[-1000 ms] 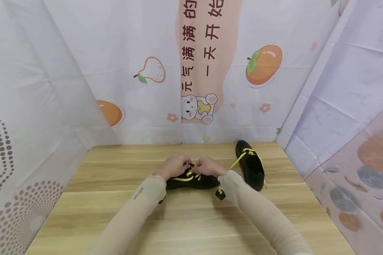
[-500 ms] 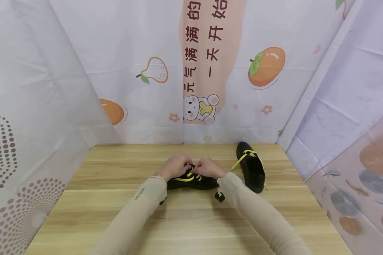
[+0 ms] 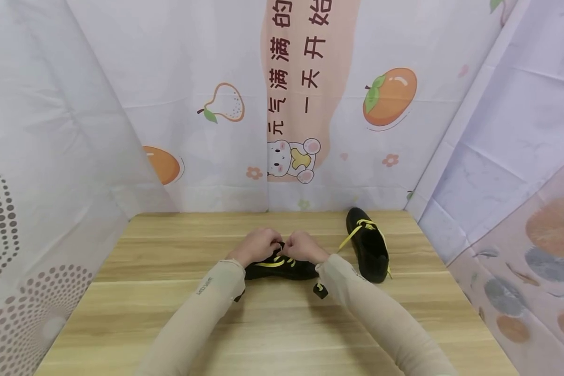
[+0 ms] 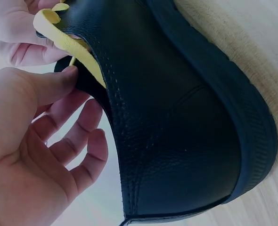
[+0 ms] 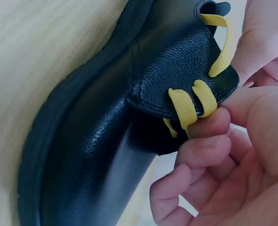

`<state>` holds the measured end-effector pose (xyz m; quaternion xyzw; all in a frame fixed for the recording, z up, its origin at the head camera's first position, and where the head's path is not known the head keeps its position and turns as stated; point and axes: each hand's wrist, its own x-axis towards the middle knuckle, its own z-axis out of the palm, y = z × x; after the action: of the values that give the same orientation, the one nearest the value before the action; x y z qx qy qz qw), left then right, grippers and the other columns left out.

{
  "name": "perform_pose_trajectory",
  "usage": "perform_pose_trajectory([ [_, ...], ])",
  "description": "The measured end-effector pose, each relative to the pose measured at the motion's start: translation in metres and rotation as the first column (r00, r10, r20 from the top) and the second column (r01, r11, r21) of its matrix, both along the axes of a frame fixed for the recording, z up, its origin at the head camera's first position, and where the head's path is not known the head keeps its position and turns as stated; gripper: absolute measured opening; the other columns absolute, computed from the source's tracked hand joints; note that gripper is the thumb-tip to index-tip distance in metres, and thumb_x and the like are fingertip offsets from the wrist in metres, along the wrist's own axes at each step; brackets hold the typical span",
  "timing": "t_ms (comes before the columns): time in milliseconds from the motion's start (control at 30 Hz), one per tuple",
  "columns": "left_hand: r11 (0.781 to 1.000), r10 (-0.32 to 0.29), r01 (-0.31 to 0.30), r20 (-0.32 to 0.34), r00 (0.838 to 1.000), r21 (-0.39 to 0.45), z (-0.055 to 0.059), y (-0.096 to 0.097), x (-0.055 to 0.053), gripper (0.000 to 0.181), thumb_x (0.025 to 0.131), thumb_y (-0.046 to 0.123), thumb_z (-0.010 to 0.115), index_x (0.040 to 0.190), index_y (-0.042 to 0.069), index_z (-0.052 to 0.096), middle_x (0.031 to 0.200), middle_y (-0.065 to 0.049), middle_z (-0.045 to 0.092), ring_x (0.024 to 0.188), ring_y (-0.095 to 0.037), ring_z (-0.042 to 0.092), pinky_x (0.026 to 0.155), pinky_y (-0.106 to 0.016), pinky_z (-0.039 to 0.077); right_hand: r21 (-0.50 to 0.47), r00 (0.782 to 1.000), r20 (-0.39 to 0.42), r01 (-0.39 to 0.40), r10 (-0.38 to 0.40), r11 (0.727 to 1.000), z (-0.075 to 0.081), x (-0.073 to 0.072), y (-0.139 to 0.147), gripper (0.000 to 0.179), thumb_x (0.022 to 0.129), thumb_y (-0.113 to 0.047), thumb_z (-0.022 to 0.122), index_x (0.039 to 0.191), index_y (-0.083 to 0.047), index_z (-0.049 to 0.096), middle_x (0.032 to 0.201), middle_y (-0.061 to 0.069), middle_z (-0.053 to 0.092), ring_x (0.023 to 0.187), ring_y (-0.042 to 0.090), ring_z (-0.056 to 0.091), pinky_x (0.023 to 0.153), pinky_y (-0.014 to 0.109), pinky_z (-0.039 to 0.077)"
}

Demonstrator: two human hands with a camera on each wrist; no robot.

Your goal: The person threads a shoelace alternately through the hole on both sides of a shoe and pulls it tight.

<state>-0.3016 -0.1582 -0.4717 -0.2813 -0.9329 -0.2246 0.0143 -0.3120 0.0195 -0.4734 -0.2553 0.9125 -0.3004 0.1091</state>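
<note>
A black leather shoe (image 3: 282,270) with yellow laces lies sideways on the table, between both hands. My left hand (image 3: 257,245) pinches a thin strand of the yellow shoelace (image 4: 82,52) between thumb and fingers at the shoe's opening; its other fingers are bent beside the collar. From the other side, my right hand (image 3: 305,246) pinches at the lace and the edge of the eyelet flap (image 5: 174,75). Two lace loops cross that flap in the right wrist view. The shoelace ends inside the fingers are hidden.
A second black shoe (image 3: 368,248) with yellow laces stands at the back right of the wooden table (image 3: 169,245). A patterned curtain (image 3: 216,156) hangs behind the table. A small black piece (image 3: 320,291) shows beside the right wrist.
The right hand has shifted slightly and its fingers sit closer in on the lace. The left hand, the shoe in hand and the second shoe show hardly any movement.
</note>
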Motion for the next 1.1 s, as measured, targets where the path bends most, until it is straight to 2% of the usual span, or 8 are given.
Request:
perform_pose_trajectory([
  [167, 1.0, 0.016, -0.017, 0.063, 0.998, 0.019, -0.001, -0.003, -0.001, 0.013, 0.099, 0.004, 0.064, 0.099, 0.009, 0.076, 0.095, -0.004, 0.072, 0.08, -0.016, 0.061, 0.078, -0.038, 0.052, -0.009, 0.999, -0.009, 0.04, -0.04, 0.999, -0.008, -0.003, 0.0, 0.051, 0.093, -0.014, 0.072, 0.046, -0.013, 0.051, 0.04, -0.01, 0.032, 0.038, 0.004, 0.022, 0.042, 0.02, 0.02],
  [333, 0.999, 0.036, -0.039, 0.103, 0.994, 0.024, 0.0, -0.005, 0.0, 0.012, 0.099, 0.006, 0.065, 0.103, 0.008, 0.076, 0.101, -0.007, 0.072, 0.088, -0.019, 0.065, 0.082, -0.039, 0.053, -0.047, 0.996, 0.022, 0.089, -0.088, 0.995, -0.012, -0.002, 0.002, 0.04, 0.091, -0.013, 0.069, 0.052, -0.011, 0.06, 0.041, -0.01, 0.035, 0.039, 0.004, 0.022, 0.041, 0.021, 0.019],
  [500, 0.999, 0.027, -0.03, 0.097, 0.995, 0.032, -0.001, -0.006, 0.0, 0.012, 0.098, 0.005, 0.066, 0.104, 0.008, 0.076, 0.102, -0.009, 0.073, 0.091, -0.021, 0.066, 0.084, -0.041, 0.054, -0.069, 0.991, 0.069, 0.117, -0.113, 0.991, -0.013, -0.002, 0.003, 0.04, 0.09, -0.016, 0.07, 0.052, -0.011, 0.059, 0.042, -0.009, 0.033, 0.039, 0.005, 0.021, 0.041, 0.022, 0.018],
  [733, 0.997, -0.034, 0.028, 0.081, 0.996, 0.074, -0.005, -0.011, -0.002, 0.016, 0.098, 0.002, 0.064, 0.106, 0.007, 0.078, 0.102, -0.011, 0.074, 0.084, -0.017, 0.064, 0.082, -0.041, 0.054, -0.112, 0.986, 0.096, 0.147, -0.136, 0.983, -0.015, 0.0, 0.005, 0.042, 0.094, -0.019, 0.07, 0.054, -0.013, 0.058, 0.044, -0.008, 0.034, 0.04, 0.007, 0.022, 0.042, 0.023, 0.019],
  [933, 0.995, -0.065, 0.059, 0.072, 0.995, 0.086, -0.007, -0.015, -0.004, 0.016, 0.098, 0.002, 0.065, 0.104, 0.007, 0.078, 0.094, -0.002, 0.074, 0.075, -0.011, 0.059, 0.076, -0.035, 0.052, -0.149, 0.987, 0.09, 0.149, -0.136, 0.978, -0.014, 0.002, 0.004, 0.043, 0.094, -0.019, 0.072, 0.054, -0.011, 0.058, 0.044, -0.008, 0.035, 0.042, 0.008, 0.024, 0.043, 0.024, 0.022],
  [1100, 0.994, -0.074, 0.066, 0.1, 0.992, 0.088, -0.007, -0.017, -0.005, 0.017, 0.099, 0.006, 0.064, 0.105, 0.011, 0.079, 0.092, 0.003, 0.073, 0.07, -0.006, 0.056, 0.072, -0.03, 0.051, -0.139, 0.989, 0.065, 0.138, -0.13, 0.981, -0.015, 0.001, 0.002, 0.04, 0.092, -0.019, 0.074, 0.055, -0.012, 0.06, 0.045, -0.008, 0.039, 0.041, 0.006, 0.027, 0.043, 0.022, 0.024],
])
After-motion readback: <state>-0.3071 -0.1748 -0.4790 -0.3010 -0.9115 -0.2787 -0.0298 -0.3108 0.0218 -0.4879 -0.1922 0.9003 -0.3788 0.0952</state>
